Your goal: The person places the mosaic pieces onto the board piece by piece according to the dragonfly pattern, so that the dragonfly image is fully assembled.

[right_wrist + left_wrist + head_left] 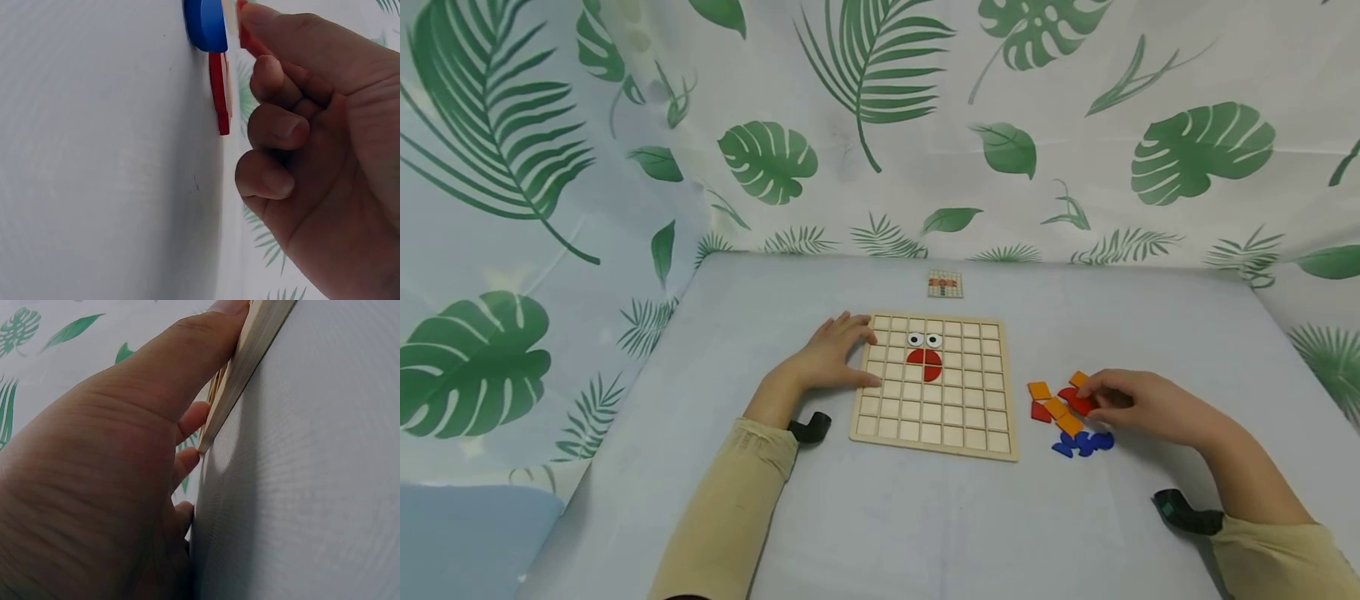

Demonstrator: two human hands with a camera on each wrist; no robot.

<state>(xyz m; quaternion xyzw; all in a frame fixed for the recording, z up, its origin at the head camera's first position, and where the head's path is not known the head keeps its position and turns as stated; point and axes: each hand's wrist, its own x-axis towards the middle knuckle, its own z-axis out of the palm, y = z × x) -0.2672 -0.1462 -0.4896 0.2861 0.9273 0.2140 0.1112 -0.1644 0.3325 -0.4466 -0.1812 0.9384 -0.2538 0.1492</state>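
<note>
A wooden grid board (910, 410) lies flat on the table. It bears two white eye pieces (933, 341) and three red quarter-circle pieces (932, 372) below them. My left hand (827, 357) rests at the board's left side, fingers spread, with the thumb touching the rim; the left wrist view shows the thumb (194, 347) against the wooden edge. To the right of the board, my right hand (1157, 408) pinches a red piece (245, 28) between thumb and index finger, over a loose pile. Its exact shape is mostly hidden by the fingers.
The pile holds several orange squares (1039, 390), other red pieces (1041, 412) and several blue pieces (1102, 441). A small patterned card (945, 284) lies behind the board. A leaf-print curtain (917, 167) hangs along the table's back and sides.
</note>
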